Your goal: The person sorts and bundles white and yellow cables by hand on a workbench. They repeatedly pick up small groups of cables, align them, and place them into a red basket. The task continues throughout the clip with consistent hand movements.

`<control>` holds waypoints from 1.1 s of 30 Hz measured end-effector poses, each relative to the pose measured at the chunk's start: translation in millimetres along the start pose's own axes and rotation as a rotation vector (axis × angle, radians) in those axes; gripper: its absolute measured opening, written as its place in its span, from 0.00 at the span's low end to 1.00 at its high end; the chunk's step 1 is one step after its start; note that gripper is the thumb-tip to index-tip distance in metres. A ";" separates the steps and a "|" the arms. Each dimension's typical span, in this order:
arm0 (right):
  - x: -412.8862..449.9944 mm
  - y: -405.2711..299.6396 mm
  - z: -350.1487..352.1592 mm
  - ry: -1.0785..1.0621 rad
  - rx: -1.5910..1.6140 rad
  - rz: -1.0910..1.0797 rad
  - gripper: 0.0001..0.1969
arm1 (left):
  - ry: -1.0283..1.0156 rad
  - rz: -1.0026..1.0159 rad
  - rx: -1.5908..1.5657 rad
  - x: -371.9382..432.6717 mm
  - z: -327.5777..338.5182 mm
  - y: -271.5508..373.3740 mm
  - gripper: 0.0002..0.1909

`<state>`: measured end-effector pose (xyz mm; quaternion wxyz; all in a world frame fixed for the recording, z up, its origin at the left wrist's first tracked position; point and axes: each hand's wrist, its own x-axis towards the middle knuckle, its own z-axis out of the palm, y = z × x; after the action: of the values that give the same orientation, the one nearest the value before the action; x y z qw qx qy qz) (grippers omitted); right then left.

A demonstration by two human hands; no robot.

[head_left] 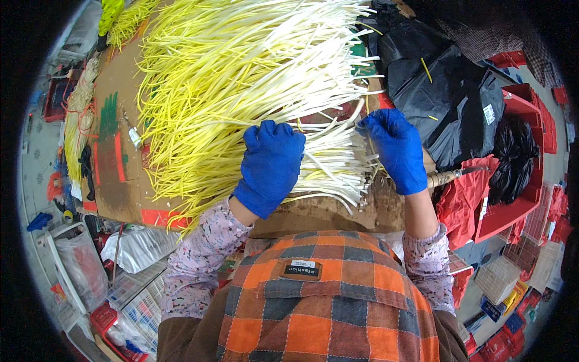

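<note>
A thick layer of long blanched yellow-and-white stalks (235, 68), chive-like, lies across a cardboard-covered table. Their white ends point right and their thin yellow tips left. My left hand (271, 167), in a blue glove, is closed in a fist around some stalks in the near part of the layer. Also gloved in blue, my right hand (393, 147) has its fingers curled together beside the white stalk ends (348, 176). Whether anything is pinched in those fingers is hidden. A tool with a wooden handle (441, 178) lies by my right wrist, pointing right.
Black plastic sheeting (434, 86) covers the right side. Beyond it stands a red crate (520, 217) holding a black bag (513, 158). At left on the cardboard (113, 194) are a small white tube (135, 137) and a tied bundle (77, 122). A person's yellow sleeve (110, 16) shows top left.
</note>
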<state>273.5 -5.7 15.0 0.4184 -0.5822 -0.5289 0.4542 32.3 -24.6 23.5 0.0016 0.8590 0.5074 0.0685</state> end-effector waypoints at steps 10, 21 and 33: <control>-32.5 -29.7 -11.1 0.043 0.297 0.082 0.07 | 0.212 0.068 -0.091 -5.5 -12.8 -9.1 0.18; -11.9 -6.7 39.7 -0.127 0.355 0.230 0.10 | 0.173 0.012 -0.503 -4.9 2.9 7.9 0.17; 3.7 16.7 7.2 0.176 0.657 0.102 0.12 | 0.148 0.358 -0.204 -1.9 -22.3 -24.1 0.21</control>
<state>270.6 -3.5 -3.2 0.6045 -0.4788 -0.2864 0.5686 7.7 -16.1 43.6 0.0389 0.9234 0.3360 0.1815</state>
